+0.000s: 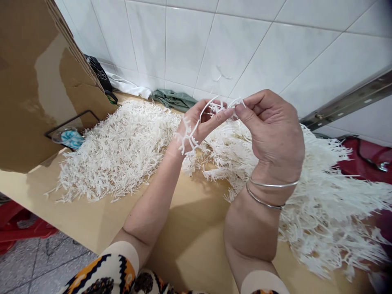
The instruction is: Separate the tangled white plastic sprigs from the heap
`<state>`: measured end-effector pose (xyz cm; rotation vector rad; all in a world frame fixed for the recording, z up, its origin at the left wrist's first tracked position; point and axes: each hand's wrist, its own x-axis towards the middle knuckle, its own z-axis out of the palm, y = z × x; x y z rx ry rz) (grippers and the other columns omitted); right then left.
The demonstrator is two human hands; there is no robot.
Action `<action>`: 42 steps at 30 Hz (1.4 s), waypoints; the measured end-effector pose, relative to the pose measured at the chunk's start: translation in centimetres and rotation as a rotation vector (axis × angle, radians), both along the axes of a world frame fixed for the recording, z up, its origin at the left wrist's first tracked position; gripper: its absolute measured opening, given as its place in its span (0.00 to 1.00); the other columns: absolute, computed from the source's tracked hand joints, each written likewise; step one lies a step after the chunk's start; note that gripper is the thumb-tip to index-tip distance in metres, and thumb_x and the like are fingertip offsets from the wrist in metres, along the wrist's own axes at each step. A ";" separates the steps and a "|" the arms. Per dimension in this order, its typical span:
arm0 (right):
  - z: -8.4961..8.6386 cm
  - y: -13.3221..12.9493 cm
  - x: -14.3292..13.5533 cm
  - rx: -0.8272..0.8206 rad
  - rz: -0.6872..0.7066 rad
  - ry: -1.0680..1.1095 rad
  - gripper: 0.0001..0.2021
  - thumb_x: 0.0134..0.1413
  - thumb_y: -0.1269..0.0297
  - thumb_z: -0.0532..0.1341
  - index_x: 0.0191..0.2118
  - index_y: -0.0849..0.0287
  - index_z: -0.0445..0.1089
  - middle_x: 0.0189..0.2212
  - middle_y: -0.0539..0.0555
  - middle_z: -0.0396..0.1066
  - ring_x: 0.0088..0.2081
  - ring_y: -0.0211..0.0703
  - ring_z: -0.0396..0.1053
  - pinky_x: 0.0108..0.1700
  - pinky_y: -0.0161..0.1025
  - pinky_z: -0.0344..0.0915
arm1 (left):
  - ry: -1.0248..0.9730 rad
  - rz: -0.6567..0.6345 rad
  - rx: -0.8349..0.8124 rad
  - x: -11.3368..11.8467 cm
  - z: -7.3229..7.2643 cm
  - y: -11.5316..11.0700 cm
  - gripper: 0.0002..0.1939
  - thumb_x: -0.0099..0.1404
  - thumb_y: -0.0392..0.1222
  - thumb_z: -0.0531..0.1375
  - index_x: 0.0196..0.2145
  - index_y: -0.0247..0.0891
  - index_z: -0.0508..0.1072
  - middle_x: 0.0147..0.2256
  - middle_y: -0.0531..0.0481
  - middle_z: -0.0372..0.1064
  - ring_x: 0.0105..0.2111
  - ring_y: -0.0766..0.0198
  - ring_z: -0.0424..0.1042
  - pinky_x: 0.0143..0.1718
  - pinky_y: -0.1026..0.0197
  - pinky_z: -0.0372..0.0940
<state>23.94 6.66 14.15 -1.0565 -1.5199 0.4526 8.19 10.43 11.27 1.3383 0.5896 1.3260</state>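
Note:
My left hand (196, 124) is closed around white branched plastic sprigs (189, 139); one forked end hangs over its wrist. Opposite it, my right hand (274, 128) pinches the thin stem end of a sprig between thumb and forefinger. The fingertips of both hands nearly meet, so exactly how the stems join there is hidden. Both hands are above the table, over a right-hand heap of white sprigs (330, 204). To the left lies another heap of short white sprigs (122, 143).
A tall cardboard box (39, 90) stands at the left of the table (190, 220). White wall tiles (190, 45) rise behind. A green cloth (173, 99) lies by the wall, a metal rail (346, 100) slants at right, and a red stool (24, 226) is on the floor.

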 end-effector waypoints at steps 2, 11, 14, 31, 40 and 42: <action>-0.2 0.1 0.2 0.015 -0.036 -0.032 0.09 0.63 0.57 0.69 0.34 0.48 0.70 0.31 0.48 0.72 0.35 0.44 0.71 0.43 0.45 0.70 | 0.044 -0.057 0.013 -0.1 0.0 0.0 0.16 0.64 0.51 0.72 0.36 0.38 0.75 0.30 0.54 0.70 0.31 0.71 0.70 0.37 0.64 0.66; -0.9 1.4 -0.8 0.120 -0.175 -0.196 0.08 0.63 0.67 0.63 0.32 0.51 0.66 0.29 0.48 0.68 0.33 0.44 0.67 0.43 0.46 0.67 | 0.075 -0.113 0.047 0.2 -0.8 0.0 0.21 0.72 0.54 0.64 0.29 0.38 0.65 0.26 0.56 0.60 0.27 0.72 0.60 0.32 0.63 0.56; -1.3 2.2 -0.7 0.167 -0.333 -0.241 0.09 0.62 0.70 0.60 0.31 0.51 0.64 0.28 0.47 0.66 0.33 0.44 0.66 0.43 0.47 0.67 | 0.052 -0.204 0.032 0.4 -0.6 -0.7 0.20 0.72 0.53 0.64 0.30 0.38 0.65 0.28 0.56 0.55 0.28 0.73 0.56 0.32 0.63 0.52; 0.4 -0.4 0.8 -0.072 -0.062 -0.157 0.05 0.63 0.58 0.68 0.36 0.50 0.78 0.34 0.48 0.79 0.38 0.44 0.75 0.47 0.46 0.71 | 0.156 -0.055 0.180 -0.4 -0.5 -0.3 0.18 0.71 0.56 0.65 0.37 0.38 0.71 0.34 0.51 0.71 0.35 0.68 0.69 0.40 0.62 0.64; -1.1 1.8 0.1 0.107 -0.357 -0.281 0.09 0.60 0.70 0.61 0.30 0.51 0.65 0.28 0.48 0.69 0.32 0.43 0.66 0.42 0.44 0.65 | 0.118 -0.166 0.064 -0.1 0.4 -1.6 0.16 0.68 0.53 0.69 0.35 0.38 0.72 0.31 0.54 0.64 0.31 0.70 0.61 0.36 0.63 0.60; -1.8 2.7 0.6 0.066 -0.415 -0.275 0.09 0.58 0.71 0.61 0.29 0.52 0.63 0.26 0.48 0.68 0.30 0.43 0.64 0.40 0.45 0.65 | 0.074 -0.190 0.042 0.0 0.9 -2.1 0.14 0.68 0.50 0.69 0.36 0.38 0.73 0.29 0.56 0.61 0.30 0.72 0.58 0.34 0.64 0.57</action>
